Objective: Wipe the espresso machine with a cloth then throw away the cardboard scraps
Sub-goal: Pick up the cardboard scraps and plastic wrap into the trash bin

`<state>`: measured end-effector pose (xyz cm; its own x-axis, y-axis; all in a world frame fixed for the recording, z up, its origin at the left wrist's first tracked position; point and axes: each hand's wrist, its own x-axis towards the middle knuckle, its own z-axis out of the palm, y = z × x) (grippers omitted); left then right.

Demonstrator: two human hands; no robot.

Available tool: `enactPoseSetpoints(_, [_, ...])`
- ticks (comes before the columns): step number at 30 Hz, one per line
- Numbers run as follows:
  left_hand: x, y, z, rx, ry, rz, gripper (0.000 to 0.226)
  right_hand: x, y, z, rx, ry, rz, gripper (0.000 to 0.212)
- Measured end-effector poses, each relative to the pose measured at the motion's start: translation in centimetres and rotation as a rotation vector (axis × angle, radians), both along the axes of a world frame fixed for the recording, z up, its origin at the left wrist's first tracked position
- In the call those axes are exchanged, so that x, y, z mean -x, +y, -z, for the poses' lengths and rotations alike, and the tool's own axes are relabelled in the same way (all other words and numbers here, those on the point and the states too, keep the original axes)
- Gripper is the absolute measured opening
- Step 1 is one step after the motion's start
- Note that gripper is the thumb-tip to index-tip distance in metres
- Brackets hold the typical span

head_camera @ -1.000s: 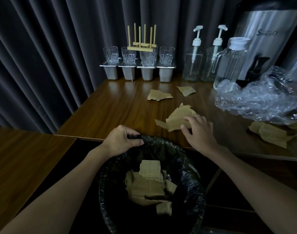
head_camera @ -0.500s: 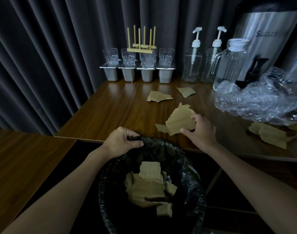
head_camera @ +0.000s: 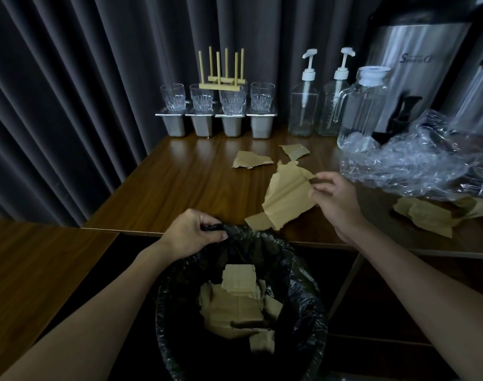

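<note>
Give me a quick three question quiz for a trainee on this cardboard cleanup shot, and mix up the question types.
1. True or false: the right hand pinches the large cardboard scrap.
2. What does the left hand grip? A) the black bin liner B) a pump bottle C) a loose scrap
3. Fill in: the row of glasses at the back of the table numbers ___.

Key: 1 true; 2 A; 3 four.

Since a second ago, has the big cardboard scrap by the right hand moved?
Yes. The right hand has pinched the big scrap and lifted its right edge off the table, toward the flat scrap behind.
</note>
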<state>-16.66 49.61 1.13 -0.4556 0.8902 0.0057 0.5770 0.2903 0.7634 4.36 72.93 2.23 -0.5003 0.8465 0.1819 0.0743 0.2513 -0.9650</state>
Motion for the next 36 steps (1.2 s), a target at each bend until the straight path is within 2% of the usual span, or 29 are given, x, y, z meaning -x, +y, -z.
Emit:
enactPoseSetpoints(4, [-0.2,0.0,-0.2,-0.004,-0.013,-0.005,0.004,-0.9,-1.3,-1.4,0.048,-0.017,-0.128,0.035])
enactPoseSetpoints(9, [-0.2,0.1,-0.2,0.004,-0.001,-0.018,0.003,-1.2,-3.7,-1.8,0.096,-0.079,-0.423,0.033])
enactPoseSetpoints(16, [-0.3,-0.1,-0.1,-0.024,0.014,-0.016,0.004,-0.7,-6.4,-1.9,0.055,-0.262,-0.758,0.031])
enactPoseSetpoints(18, [-0.4,-0.1,-0.2,-0.011,-0.006,-0.032,0.004,-0.4,-6.3,-1.4,-0.008,-0.300,-0.736,0.028])
enactPoseSetpoints(23, [-0.5,-0.1,-0.4,-0.007,-0.004,-0.022,0.006,0.6,-4.5,0.6,-0.151,-0.320,-0.520,0.023])
enactPoseSetpoints(27, [-0.4,-0.1,-0.4,0.013,-0.006,-0.018,0.006,2.1,-2.2,2.4,-0.162,-0.394,-0.454,0.030])
enactPoseSetpoints(31, [-0.4,0.0,-0.6,0.022,-0.020,-0.018,0.005,4.6,-1.0,3.1,-0.210,-0.443,-0.423,0.046])
enactPoseSetpoints(36, [-0.1,0.1,-0.9,0.061,-0.032,-0.017,0.005,8.2,0.6,3.4,-0.430,-0.579,-0.360,0.057])
